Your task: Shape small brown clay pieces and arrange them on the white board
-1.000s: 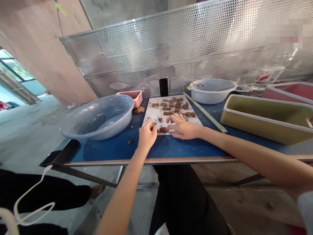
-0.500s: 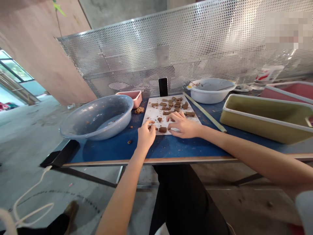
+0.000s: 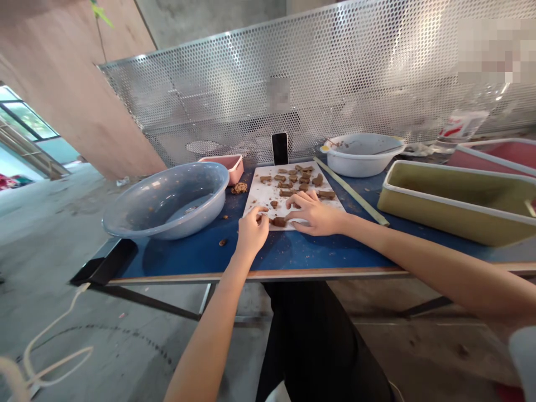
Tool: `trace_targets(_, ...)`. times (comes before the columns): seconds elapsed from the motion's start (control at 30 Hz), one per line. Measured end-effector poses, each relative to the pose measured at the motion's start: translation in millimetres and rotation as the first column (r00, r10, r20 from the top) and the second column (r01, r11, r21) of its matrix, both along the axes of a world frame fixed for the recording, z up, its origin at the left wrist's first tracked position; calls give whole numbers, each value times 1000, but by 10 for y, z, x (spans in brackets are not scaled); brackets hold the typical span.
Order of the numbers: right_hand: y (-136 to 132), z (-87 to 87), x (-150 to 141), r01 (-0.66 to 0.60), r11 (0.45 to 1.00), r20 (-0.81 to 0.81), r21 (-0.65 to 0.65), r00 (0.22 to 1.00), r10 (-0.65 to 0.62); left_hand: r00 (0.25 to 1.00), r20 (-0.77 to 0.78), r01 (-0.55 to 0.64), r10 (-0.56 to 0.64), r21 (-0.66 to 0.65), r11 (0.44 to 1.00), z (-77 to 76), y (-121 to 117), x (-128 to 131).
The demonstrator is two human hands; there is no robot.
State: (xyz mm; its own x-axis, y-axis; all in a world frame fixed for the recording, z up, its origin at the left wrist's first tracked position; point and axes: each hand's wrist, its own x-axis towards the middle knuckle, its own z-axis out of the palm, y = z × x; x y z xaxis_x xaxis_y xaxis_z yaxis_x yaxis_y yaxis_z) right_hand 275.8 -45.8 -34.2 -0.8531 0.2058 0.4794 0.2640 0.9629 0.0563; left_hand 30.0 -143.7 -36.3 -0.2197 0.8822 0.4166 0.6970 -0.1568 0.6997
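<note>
A white board (image 3: 263, 195) lies on the blue table (image 3: 188, 254) and carries several brown clay-like pieces (image 3: 299, 178), most at its far end. My left hand (image 3: 252, 230) rests at the board's near edge, its fingers curled in a pinch on a small brown bit. My right hand (image 3: 315, 215) lies on the board's near right part with its fingers spread. Its fingertips touch a brown lump (image 3: 279, 221) that sits between the two hands.
A large bluish basin (image 3: 167, 201) stands to the left, with a small pink tub (image 3: 228, 163) behind it. A phone (image 3: 280, 148) leans on the perforated metal screen. To the right are a white bowl (image 3: 362, 153), a long stick (image 3: 352, 192) and an olive tray (image 3: 456, 201).
A dark-clothed leg at lower left has left the view. My left hand shifted slightly along the board's near edge; my right hand's fingertips now touch the brown lump.
</note>
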Motion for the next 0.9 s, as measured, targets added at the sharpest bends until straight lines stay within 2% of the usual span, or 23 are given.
trace_targets(0.2, 26, 17, 23, -53, 998, -29, -34, 998, 52, 999, 44, -26, 26, 9, 1000, 8, -8, 4)
trace_targets(0.37, 13, 26, 28, -37, 999, -22, -21, 999, 37, 997, 70, -31, 31, 8, 999, 2, -7, 2)
trace_targets(0.9, 21, -5, 9, -37, 999, -6, -16, 999, 37, 998, 10, -63, 63, -2, 998, -29, 17, -16)
